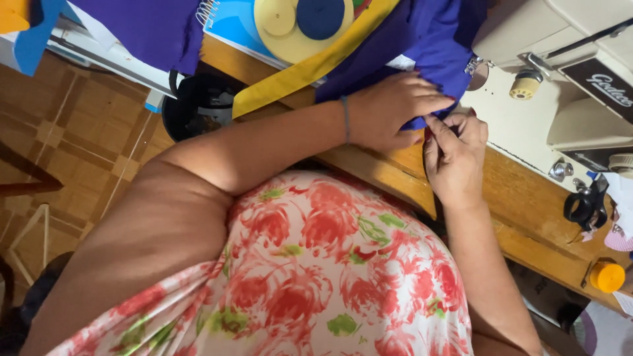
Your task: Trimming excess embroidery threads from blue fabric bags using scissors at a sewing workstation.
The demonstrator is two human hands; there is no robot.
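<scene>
My left hand [394, 109] lies flat with fingers spread on a blue-purple fabric [432, 39] spread over the wooden sewing table [521, 198]. My right hand [455, 155] pinches the near edge of that fabric between thumb and fingers, just right of the left hand's fingertips. Both hands sit beside the cream sewing machine [560, 72], whose needle area is right of the fabric. A thin bracelet rings my left wrist.
A yellow fabric strip [310, 69] crosses the table's left part, under a yellow disc with a blue disc [320, 16]. Black scissors [585, 206] and an orange-capped bottle [606, 277] lie at the right. A black bin [198, 105] stands on the parquet floor below.
</scene>
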